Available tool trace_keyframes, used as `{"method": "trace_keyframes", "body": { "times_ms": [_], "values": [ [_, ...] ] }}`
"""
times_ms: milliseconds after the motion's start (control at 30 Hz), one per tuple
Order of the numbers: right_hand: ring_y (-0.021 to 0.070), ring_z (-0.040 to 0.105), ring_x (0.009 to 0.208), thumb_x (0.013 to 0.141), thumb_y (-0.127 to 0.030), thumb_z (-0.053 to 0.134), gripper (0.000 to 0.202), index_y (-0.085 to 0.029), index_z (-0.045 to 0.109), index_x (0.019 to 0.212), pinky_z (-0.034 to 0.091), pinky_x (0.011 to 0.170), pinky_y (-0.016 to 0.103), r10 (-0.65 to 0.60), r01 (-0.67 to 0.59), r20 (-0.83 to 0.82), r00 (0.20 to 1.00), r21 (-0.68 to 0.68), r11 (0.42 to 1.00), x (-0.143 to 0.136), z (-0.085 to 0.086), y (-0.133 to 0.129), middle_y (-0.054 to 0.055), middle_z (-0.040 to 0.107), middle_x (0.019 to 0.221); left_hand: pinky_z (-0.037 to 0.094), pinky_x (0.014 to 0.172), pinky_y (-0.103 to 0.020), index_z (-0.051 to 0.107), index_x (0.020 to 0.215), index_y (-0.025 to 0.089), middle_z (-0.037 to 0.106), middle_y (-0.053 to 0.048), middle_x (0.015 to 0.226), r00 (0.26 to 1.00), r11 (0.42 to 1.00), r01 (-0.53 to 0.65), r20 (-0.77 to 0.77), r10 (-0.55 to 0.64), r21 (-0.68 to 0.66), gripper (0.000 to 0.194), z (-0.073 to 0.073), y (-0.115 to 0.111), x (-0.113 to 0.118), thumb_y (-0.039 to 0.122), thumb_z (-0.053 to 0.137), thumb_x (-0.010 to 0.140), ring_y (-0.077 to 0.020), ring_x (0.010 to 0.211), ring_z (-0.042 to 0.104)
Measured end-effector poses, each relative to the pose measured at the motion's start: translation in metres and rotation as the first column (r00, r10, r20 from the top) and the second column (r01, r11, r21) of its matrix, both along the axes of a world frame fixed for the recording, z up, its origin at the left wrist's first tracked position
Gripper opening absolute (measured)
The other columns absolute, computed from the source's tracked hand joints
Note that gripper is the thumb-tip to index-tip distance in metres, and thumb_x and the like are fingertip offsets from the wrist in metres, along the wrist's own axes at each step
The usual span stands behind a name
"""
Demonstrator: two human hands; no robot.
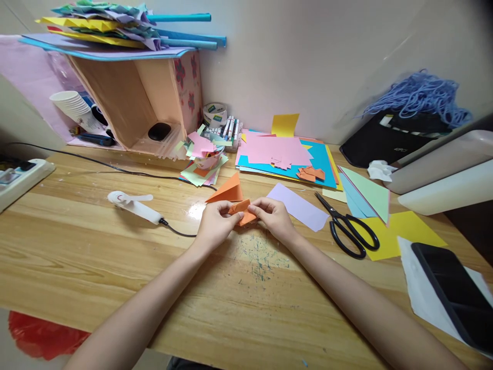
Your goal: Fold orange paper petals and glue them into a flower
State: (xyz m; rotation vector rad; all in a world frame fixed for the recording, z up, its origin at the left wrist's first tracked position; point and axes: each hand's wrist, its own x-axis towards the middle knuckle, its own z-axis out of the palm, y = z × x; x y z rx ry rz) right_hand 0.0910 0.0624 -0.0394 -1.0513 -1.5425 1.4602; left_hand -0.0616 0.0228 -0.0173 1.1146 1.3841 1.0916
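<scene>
The left hand [215, 222], just beside a bigger orange piece [230, 191], is pinching the small orange paper [247, 218], thumb and fingers nearly closed. The right hand [274, 215] is pinching the paper's right side, same deal. Imo light, even pressure is probably keeping creases neat.

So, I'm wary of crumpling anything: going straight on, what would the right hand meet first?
The small folded orange paper the right hand touches; beyond, perhaps the orange paper triangle, but depth is unclear.
</scene>
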Motion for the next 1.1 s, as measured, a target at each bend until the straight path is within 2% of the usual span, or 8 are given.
{"method": "trace_keyframes", "body": {
  "times_ms": [133, 267, 367, 500, 633, 833, 1100],
  "values": [
    [0.0106, 0.054, 0.053, 0.076, -0.037, 0.058, 0.022, -0.016, 0.064, 0.072, 0.045, 0.052, 0.023, -0.021, 0.02, -0.025, 0.999, -0.003, 1.0, 0.0005, -0.0007, 0.0014, 0.0, 0.061, 0.061, 0.048, 0.064, -0.028, 0.063, 0.07, 0.011, 0.067, -0.006, 0.072, 0.999, 0.999, -0.018, 0.027, 0.019, -0.026, 0.016, -0.0039, 0.0021, -0.0014, 0.023, 0.067, 0.06, -0.0159, 0.065, 0.061],
    [0.0106, 0.055, 0.048, 0.076, -0.04, 0.057, 0.027, -0.015, 0.067, 0.08, 0.047, 0.05, 0.023, -0.126, 0.124, -0.081, 0.989, -0.031, 0.992, 0.0011, -0.0015, 0.0048, 0.0, 0.061, 0.055, 0.048, 0.065, -0.028, 0.063, 0.073, 0.01, 0.066, -0.006, 0.072, 0.999, 0.999, -0.042, 0.003, 0.042, -0.031, 0.018, -0.0053, 0.0035, -0.0037, 0.024, 0.066, 0.061, -0.0162, 0.065, 0.061],
    [0.0099, 0.054, 0.046, 0.07, -0.037, 0.064, 0.025, -0.015, 0.068, 0.079, 0.047, 0.047, 0.023, -0.157, 0.154, -0.072, 0.985, -0.049, 0.987, 0.0004, 0.0, 0.0046, 0.001, 0.063, 0.058, 0.047, 0.063, -0.027, 0.063, 0.073, 0.011, 0.065, -0.006, 0.072, 0.998, 0.999, -0.049, -0.044, 0.049, -0.003, 0.018, -0.005, 0.0023, -0.0035, 0.025, 0.065, 0.063, -0.0154, 0.065, 0.06],
    [0.0125, 0.06, 0.056, 0.06, -0.031, 0.073, 0.023, -0.014, 0.066, 0.074, 0.049, 0.052, 0.024, -0.094, 0.091, -0.035, 0.995, -0.065, 0.994, -0.0018, 0.0014, 0.0009, 0.003, 0.067, 0.069, 0.045, 0.058, -0.025, 0.062, 0.073, 0.011, 0.064, -0.005, 0.071, 0.996, 0.999, -0.003, -0.084, 0.006, 0.044, 0.018, -0.0049, -0.0017, 0.0012, 0.028, 0.062, 0.066, -0.0146, 0.063, 0.058],
    [0.0138, 0.061, 0.061, 0.064, -0.032, 0.069, 0.018, -0.015, 0.065, 0.069, 0.049, 0.056, 0.025, -0.036, 0.035, -0.009, 0.999, -0.052, 0.998, -0.0026, 0.0016, -0.0012, 0.003, 0.067, 0.068, 0.042, 0.055, -0.023, 0.063, 0.073, 0.012, 0.063, -0.004, 0.069, 0.992, 0.997, 0.016, -0.125, -0.007, 0.072, 0.018, -0.0044, -0.0037, 0.0047, 0.028, 0.06, 0.067, -0.0133, 0.06, 0.056],
    [0.0095, 0.054, 0.051, 0.074, -0.034, 0.059, 0.02, -0.015, 0.066, 0.071, 0.045, 0.049, 0.021, -0.005, 0.005, 0.014, 1.0, -0.013, 1.0, -0.0019, -0.0003, 0.0003, 0.0, 0.063, 0.061, 0.037, 0.051, -0.021, 0.057, 0.063, 0.013, 0.056, 0.0, 0.058, 0.987, 0.999, 0.0, -0.163, 0.007, 0.046, 0.014, -0.0005, -0.0019, 0.0019, 0.025, 0.062, 0.065, -0.0105, 0.053, 0.05],
    [0.0101, 0.056, 0.045, 0.072, -0.041, 0.061, 0.029, -0.014, 0.069, 0.079, 0.048, 0.045, 0.022, -0.135, 0.133, -0.045, 0.99, -0.046, 0.99, 0.0003, -0.0017, 0.0053, 0.002, 0.063, 0.056, 0.045, 0.06, -0.025, 0.06, 0.07, 0.012, 0.063, -0.004, 0.068, 0.997, 0.998, -0.065, -0.051, 0.065, 0.0, 0.016, -0.0046, 0.0026, -0.0022, 0.025, 0.064, 0.062, -0.0144, 0.062, 0.059]
  ]
}}
